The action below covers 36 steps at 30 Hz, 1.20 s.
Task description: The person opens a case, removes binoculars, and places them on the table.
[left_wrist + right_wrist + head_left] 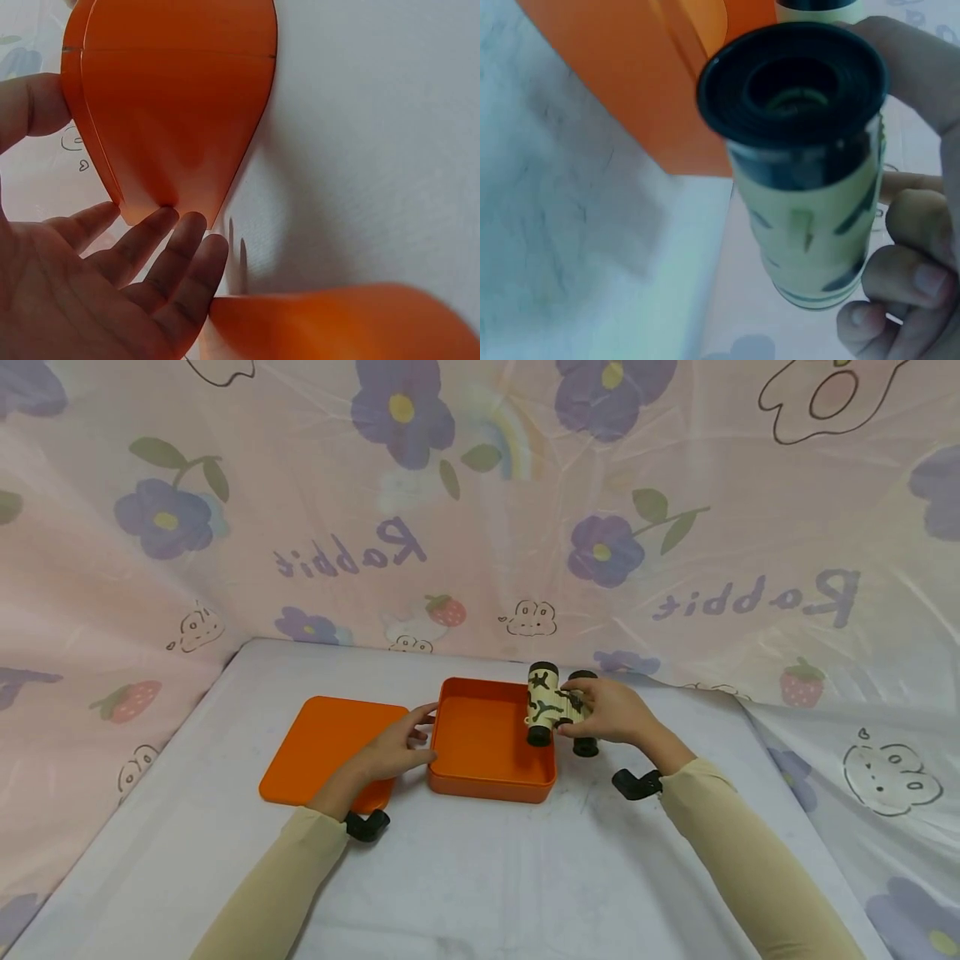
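My right hand (pixel 611 714) grips a pair of camouflage toy binoculars (pixel 543 706) with black ends, held over the right rim of an open orange box (pixel 487 789). In the right wrist view one barrel of the binoculars (pixel 806 225) faces the camera, with curled fingers (pixel 907 277) beside it. The left hand (pixel 393 747) is at the box's left side, its fingers spread. Up close in the left wrist view, the thumb and fingertips (pixel 165 219) are right at the wall of the box (pixel 172 112). The inside of the box shows bare orange.
A flat orange lid (pixel 322 747) lies on the white-covered table (pixel 480 877), left of the box and partly under the left forearm. Behind the table hangs a printed curtain (pixel 480 543). Black wrist mounts (pixel 636 783) stick out from both sleeves.
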Available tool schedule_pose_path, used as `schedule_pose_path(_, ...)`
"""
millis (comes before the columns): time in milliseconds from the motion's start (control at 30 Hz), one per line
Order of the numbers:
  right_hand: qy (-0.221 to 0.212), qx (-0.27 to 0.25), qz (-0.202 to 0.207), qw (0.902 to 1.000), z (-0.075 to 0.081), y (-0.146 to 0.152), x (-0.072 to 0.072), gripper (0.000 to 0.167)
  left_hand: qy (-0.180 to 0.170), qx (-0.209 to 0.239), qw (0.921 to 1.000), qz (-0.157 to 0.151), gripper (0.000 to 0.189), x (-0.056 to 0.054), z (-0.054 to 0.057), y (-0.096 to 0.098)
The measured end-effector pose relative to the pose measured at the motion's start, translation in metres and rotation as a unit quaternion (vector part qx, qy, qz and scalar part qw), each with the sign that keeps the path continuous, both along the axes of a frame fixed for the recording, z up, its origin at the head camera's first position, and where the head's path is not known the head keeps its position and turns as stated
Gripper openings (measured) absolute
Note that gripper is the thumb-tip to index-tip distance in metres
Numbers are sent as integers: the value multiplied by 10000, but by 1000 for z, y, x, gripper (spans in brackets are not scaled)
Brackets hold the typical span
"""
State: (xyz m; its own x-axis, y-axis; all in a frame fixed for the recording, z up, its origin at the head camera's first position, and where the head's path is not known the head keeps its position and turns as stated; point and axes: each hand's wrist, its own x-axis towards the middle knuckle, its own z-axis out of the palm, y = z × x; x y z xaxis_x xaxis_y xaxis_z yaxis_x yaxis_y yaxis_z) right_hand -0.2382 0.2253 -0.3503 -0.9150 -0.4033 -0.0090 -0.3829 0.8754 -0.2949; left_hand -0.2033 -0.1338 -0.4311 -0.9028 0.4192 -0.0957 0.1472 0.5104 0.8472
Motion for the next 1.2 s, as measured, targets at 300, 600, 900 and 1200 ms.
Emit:
schedule_pose_path(300, 55, 30, 84, 9999, -5, 20, 0, 69, 17, 66, 10000, -28, 79, 0, -2, -1)
schedule_pose_path(600, -86, -65, 127, 9999, -14, 38, -3, 70, -6, -6, 10000, 12, 79, 0, -2, -1)
schedule_pose_path(900, -303, -83, 12, 9995, -23, 46, -4, 70, 37, -113, 9999, 24, 79, 1, 0, -1)
schedule_pose_path(1200, -361, -49, 40, 9993, -25, 54, -8, 70, -148, -171, 9997, 50, 79, 1, 3, 0)
